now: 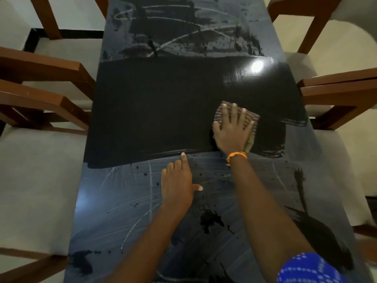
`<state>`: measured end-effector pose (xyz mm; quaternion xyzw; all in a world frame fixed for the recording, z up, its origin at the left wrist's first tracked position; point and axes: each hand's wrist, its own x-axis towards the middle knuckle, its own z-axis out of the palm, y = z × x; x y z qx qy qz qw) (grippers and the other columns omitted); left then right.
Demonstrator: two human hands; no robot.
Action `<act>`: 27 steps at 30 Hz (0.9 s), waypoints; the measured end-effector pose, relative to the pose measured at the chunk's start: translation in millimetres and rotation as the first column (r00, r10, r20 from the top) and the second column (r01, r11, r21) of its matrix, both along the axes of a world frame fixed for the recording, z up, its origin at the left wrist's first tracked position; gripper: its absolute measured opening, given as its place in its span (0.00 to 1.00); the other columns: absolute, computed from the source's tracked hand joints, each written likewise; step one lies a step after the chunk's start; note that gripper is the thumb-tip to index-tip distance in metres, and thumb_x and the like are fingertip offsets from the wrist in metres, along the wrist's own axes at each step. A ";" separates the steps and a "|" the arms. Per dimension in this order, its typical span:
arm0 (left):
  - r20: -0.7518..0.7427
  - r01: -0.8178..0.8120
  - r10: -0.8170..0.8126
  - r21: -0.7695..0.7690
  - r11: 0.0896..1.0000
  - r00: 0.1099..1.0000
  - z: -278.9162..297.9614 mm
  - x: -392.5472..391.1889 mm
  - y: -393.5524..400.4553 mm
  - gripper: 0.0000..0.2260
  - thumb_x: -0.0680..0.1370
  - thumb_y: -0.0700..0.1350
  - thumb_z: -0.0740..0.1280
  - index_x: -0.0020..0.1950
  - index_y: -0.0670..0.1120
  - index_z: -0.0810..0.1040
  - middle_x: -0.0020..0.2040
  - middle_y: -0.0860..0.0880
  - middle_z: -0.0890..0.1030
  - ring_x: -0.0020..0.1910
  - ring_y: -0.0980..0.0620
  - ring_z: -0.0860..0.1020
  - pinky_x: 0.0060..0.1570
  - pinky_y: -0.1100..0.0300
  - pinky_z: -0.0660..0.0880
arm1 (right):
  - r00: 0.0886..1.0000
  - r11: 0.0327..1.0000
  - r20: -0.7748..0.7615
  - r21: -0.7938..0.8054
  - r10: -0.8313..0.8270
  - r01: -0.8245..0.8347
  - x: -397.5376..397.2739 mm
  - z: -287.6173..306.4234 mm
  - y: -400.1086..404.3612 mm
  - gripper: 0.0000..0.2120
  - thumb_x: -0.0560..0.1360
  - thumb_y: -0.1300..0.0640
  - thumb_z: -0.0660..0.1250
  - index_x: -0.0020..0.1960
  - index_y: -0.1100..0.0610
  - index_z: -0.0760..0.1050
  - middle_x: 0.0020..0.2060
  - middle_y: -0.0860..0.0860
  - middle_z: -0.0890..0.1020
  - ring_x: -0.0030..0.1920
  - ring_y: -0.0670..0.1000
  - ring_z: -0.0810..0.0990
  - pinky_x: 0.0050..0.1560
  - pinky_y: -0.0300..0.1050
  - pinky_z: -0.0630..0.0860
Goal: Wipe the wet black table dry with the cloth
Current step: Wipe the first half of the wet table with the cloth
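Note:
The long black table [155, 111] runs away from me. A dark, even band crosses its middle; the near and far parts look greyish with streaks and dark spots. My right hand [232, 131] lies flat with spread fingers on a folded striped cloth [252, 116], pressing it onto the right side of the dark band. My left hand [177, 180] rests palm-down on the greyish near part, fingers loosely bent, forefinger pointing at the band's near edge. It holds nothing. An orange band circles my right wrist.
Wooden chairs [61, 74] with pale seats stand along the left side of the table, and more chairs [334, 92] line the right side. Their arms reach close to the table edges. A bright light reflection [257, 65] shows on the tabletop at the right.

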<state>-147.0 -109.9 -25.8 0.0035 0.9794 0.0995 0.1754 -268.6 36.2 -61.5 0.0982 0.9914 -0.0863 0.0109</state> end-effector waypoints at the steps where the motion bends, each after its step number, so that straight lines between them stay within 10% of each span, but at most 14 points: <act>1: 0.008 -0.010 0.010 -0.009 1.000 1.000 0.9 -0.3 1.4 0.46 0.70 0.61 0.68 0.76 0.42 0.47 0.65 0.45 0.70 0.63 0.46 0.68 0.62 0.54 0.64 | 0.997 0.996 0.000 -0.012 0.083 -0.083 -0.5 0.4 -16.8 0.30 0.77 0.45 0.55 0.76 0.47 0.52 0.78 0.51 0.51 0.77 0.58 0.46 0.72 0.66 0.41; 9: 0.008 -0.094 0.093 0.083 0.992 0.996 12.8 -3.0 62.0 0.46 0.70 0.60 0.69 0.75 0.42 0.47 0.70 0.43 0.65 0.68 0.44 0.65 0.64 0.50 0.64 | 0.826 0.825 -0.042 -0.028 0.563 -0.564 14.8 2.1 18.2 0.29 0.75 0.44 0.57 0.75 0.45 0.57 0.76 0.47 0.57 0.77 0.54 0.53 0.73 0.61 0.50; 18: 0.009 0.213 -0.213 0.004 0.977 0.977 10.1 -22.4 176.1 0.43 0.71 0.59 0.68 0.75 0.38 0.50 0.68 0.42 0.67 0.67 0.43 0.66 0.66 0.50 0.63 | 0.988 0.987 -0.020 0.039 0.156 -0.155 27.8 1.8 218.5 0.28 0.77 0.45 0.55 0.76 0.46 0.53 0.77 0.48 0.54 0.77 0.54 0.50 0.74 0.62 0.49; 27: 0.084 0.294 -0.283 -0.179 0.939 0.956 10.1 -36.6 195.1 0.38 0.69 0.57 0.71 0.69 0.35 0.62 0.61 0.42 0.75 0.61 0.45 0.72 0.61 0.54 0.67 | 0.997 0.997 -0.026 -0.035 0.071 -0.072 -34.7 1.6 233.5 0.28 0.78 0.46 0.56 0.76 0.46 0.54 0.77 0.50 0.55 0.77 0.57 0.49 0.73 0.64 0.50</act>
